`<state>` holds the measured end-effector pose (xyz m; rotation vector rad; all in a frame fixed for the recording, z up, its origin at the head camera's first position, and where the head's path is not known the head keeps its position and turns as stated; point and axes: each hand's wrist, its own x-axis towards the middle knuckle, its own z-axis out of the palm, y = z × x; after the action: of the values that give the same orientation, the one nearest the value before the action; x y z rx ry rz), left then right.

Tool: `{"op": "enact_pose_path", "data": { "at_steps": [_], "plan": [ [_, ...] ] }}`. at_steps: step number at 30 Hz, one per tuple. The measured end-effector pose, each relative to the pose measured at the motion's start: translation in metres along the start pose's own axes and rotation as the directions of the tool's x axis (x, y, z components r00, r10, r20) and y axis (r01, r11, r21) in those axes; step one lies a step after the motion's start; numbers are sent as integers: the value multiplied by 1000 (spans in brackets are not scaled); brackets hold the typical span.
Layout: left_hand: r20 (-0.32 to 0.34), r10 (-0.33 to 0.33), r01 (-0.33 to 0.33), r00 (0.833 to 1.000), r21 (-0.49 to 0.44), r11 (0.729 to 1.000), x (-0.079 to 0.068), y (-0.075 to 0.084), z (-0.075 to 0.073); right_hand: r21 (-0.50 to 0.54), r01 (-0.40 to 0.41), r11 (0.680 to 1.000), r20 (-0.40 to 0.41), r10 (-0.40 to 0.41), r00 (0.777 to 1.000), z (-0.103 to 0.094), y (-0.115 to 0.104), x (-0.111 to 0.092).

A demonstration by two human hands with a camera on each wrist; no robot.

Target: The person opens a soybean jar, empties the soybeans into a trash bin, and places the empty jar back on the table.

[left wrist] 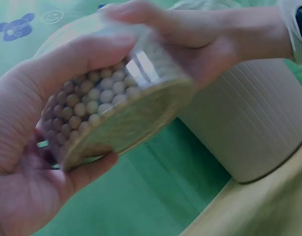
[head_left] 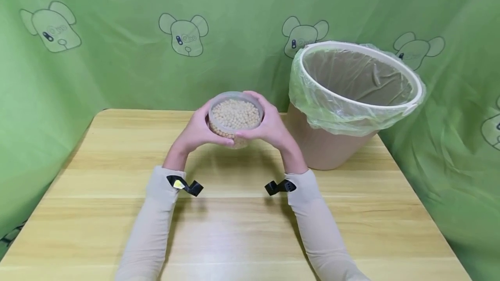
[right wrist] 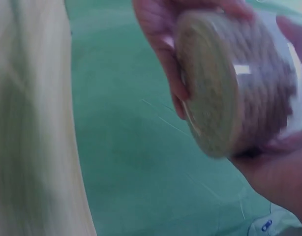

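Observation:
A clear round tub [head_left: 235, 119] full of small beige balls [head_left: 236, 114] is held up over the far part of the table, between both hands. My left hand [head_left: 197, 129] grips its left side, the thumb along the near wall. On the opposite side my right hand [head_left: 269, 122] holds it in the same way, thumb also in front. In the left wrist view the tub's base [left wrist: 136, 123] shows, tilted, with fingers of the left hand [left wrist: 38, 118] beneath its edge. The right wrist view is blurred; balls press against the tub's wall [right wrist: 264, 73] there.
A beige waste bin [head_left: 332, 146] stands at the table's right back, lined with a pale green plastic bag [head_left: 324, 112] folded over its rim. The wooden table [head_left: 234, 229] ends just behind the tub, where a green curtain [head_left: 242, 12] hangs with printed bear heads.

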<state>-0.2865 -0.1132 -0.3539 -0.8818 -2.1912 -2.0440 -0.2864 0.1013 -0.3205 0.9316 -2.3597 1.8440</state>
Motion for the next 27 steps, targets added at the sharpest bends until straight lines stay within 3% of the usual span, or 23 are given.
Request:
{"op": "enact_pose_path", "data": {
  "at_steps": [4,7,10,14,19,23,27],
  "plan": [
    [118,34,-25,992,-79,997,0,1,-4,61,16,998,159,-26,987,-10,0,-1],
    [132,48,-37,990,-80,996,-1,3,-5,71,17,997,209,-32,977,-14,2,-1],
    [83,36,-33,996,-38,999,-1,4,-5,12,16,1000,165,-18,986,-14,6,-1],
    [-29,11,-8,1000,102,995,1,-1,-1,-157,-52,986,13,54,998,-4,9,0],
    [-127,-7,41,992,265,963,7,-19,5,-262,-180,948,-173,137,975,13,7,2],
    [-102,-13,36,995,228,973,5,-14,8,-285,-177,942,-210,119,970,20,8,3],
    [-19,-35,37,999,137,990,1,-2,4,-294,-105,950,-118,73,990,14,6,0]
  ]
}}
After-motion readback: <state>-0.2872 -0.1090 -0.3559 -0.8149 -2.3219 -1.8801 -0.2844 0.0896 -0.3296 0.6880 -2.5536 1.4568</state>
